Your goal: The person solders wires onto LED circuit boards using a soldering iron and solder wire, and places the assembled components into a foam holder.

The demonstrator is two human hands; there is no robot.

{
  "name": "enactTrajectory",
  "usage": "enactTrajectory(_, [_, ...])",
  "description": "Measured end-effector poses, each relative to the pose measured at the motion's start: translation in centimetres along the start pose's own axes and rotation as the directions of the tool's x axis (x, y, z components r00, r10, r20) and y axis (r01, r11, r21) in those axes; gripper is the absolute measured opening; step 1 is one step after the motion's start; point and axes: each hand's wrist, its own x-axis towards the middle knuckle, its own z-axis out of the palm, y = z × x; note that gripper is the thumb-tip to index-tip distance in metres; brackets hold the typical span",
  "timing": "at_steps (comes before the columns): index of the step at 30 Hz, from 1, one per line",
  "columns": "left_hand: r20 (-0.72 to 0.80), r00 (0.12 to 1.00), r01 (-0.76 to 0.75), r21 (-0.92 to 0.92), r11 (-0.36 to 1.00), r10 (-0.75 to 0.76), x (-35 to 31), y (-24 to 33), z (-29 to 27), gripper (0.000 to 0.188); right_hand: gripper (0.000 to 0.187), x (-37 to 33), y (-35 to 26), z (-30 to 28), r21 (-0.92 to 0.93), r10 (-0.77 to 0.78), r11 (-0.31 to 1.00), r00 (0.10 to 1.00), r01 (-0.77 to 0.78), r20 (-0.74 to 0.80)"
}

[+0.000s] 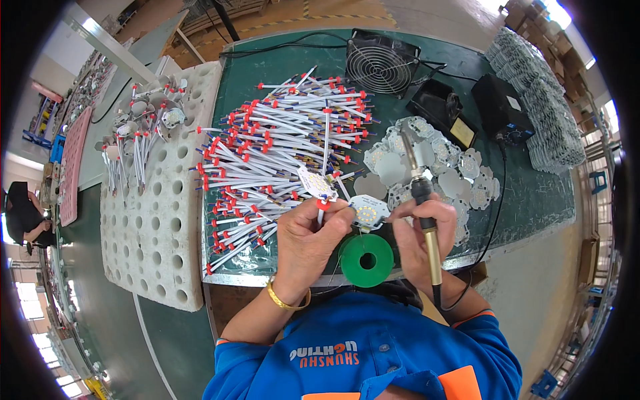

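Note:
My left hand [308,241] is closed, its finger and thumb pinched around a white wire lead [323,206] with a red collar. A small LED board [316,183] sits just above those fingers and appears joined to the lead. Between my hands is a second white LED board [369,212], its left edge at my left fingertips. My right hand [415,245] grips a soldering iron [421,191], its tip pointing up and away. The right fingertips come close to the second board's right corner; contact is unclear. Below that board stands a green solder spool [381,261].
Many white wires [267,140] with red collars cover the left side of the bench. Loose LED boards [460,187] lie to the right. Behind are a fan [381,63], iron stand [443,110] and black station [505,107]. A holed foam block [143,233] stands left.

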Motion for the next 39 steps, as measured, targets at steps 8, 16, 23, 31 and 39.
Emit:
enactTrajectory(8, [0.126, 0.959, -0.282, 0.469, 0.837, 0.253, -1.3, 1.8, -1.6, 0.011, 0.018, -0.7, -0.8, -3.8, 0.099, -0.160, 0.984, 0.972, 0.145, 0.170])
enactTrajectory(16, [0.186, 0.980, -0.120, 0.251, 0.961, 0.074, -1.1, 1.9, -1.3, 0.014, 0.023, 0.2, -2.9, -5.6, 0.143, -0.289, 0.956, 0.896, 0.255, 0.338])
enactTrajectory(23, [0.183, 0.977, -0.167, 0.365, 0.916, 0.105, -1.2, 2.6, -0.9, 0.012, 0.015, 0.3, -3.2, -5.1, 0.154, -0.244, 0.967, 0.907, 0.202, 0.343])
enactTrajectory(31, [0.240, 0.959, -0.246, 0.439, 0.864, 0.151, -1.1, 2.9, -1.0, 0.011, 0.029, 0.2, -3.1, -4.9, 0.125, -0.243, 0.969, 0.902, 0.212, 0.357])
enactTrajectory(39, [0.211, 0.970, -0.195, 0.404, 0.894, 0.117, -1.2, 2.9, -0.7, 0.010, 0.035, 0.1, -2.8, -4.6, 0.094, -0.252, 0.968, 0.905, 0.233, 0.342])
